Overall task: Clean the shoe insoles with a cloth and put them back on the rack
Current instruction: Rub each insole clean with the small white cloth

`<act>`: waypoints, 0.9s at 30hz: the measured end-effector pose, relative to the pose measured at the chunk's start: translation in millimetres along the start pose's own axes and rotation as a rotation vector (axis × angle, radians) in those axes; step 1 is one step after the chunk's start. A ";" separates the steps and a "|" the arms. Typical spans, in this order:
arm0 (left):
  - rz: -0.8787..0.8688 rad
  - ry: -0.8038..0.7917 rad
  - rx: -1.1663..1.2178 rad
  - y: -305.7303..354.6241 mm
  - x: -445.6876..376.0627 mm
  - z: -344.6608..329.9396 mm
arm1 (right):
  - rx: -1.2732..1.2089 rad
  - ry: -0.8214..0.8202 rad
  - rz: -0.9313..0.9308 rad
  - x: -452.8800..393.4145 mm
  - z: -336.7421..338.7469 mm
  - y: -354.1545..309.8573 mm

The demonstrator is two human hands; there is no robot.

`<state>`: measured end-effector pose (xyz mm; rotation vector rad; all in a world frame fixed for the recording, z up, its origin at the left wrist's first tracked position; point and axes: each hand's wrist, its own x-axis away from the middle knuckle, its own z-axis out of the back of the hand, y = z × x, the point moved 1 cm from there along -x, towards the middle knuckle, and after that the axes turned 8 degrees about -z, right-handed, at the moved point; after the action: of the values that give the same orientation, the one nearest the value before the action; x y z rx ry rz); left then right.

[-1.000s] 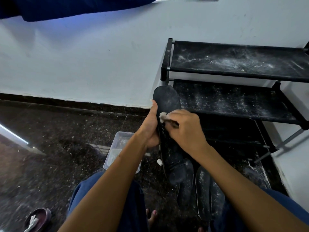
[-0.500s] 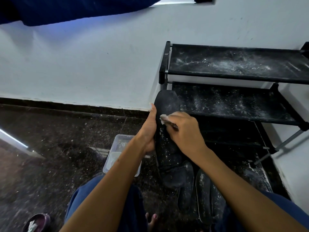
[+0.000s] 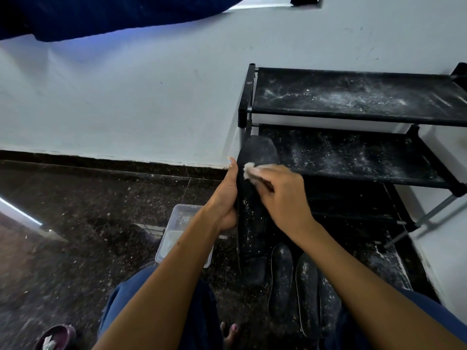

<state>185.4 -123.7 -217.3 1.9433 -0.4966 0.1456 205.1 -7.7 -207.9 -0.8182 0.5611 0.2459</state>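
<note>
Left hand (image 3: 225, 198) grips insole (image 3: 252, 193), fingers hidden behind; right hand (image 3: 280, 195) pinches cloth (image 3: 249, 170), mostly covered.

The right hand (image 3: 280, 195) hides most of the cloth (image 3: 249, 170). At seven o'clock, the frame edge cuts a maroon bowl (image 3: 56, 337); its contents are unclear.
</note>
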 end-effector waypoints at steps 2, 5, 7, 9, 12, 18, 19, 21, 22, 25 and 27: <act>-0.005 0.023 0.018 1.5 -1.4 3.4 | -0.051 -0.106 0.035 6.0 -5.9 -4.7; -0.009 0.028 0.020 2.1 -1.4 8.1 | -0.109 -0.178 0.026 5.5 -5.5 -5.5; -0.015 0.016 0.020 2.6 -0.3 8.0 | -0.025 -0.105 0.043 0.8 -4.2 -0.2; -0.012 0.014 0.020 2.5 -0.8 7.7 | 0.064 -0.011 0.047 -1.6 -5.5 1.3; -0.008 0.018 0.024 3.2 0.3 6.0 | 0.045 -0.045 0.052 6.5 -10.9 -4.7; -0.028 0.002 0.070 5.7 -1.6 12.8 | -0.115 -0.194 0.051 5.4 1.2 -11.4; -0.034 0.000 0.068 6.0 -1.5 12.7 | -0.103 -0.129 0.057 3.0 2.5 -10.6; -0.057 -0.021 0.042 6.4 0.2 9.4 | -0.053 -0.011 0.048 0.6 2.8 -8.2; -0.065 -0.050 0.022 5.1 0.2 8.2 | -0.016 0.019 0.038 0.6 2.2 -6.2; -0.038 -0.108 -0.008 1.4 2.6 5.4 | 0.077 0.030 0.027 0.9 1.5 0.1; -0.028 -0.102 0.003 -0.6 2.0 5.0 | 0.090 0.015 0.035 1.4 0.2 1.8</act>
<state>186.8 -128.6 -219.3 1.9670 -0.5363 0.0288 205.6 -6.4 -209.7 -0.7236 0.5968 0.2454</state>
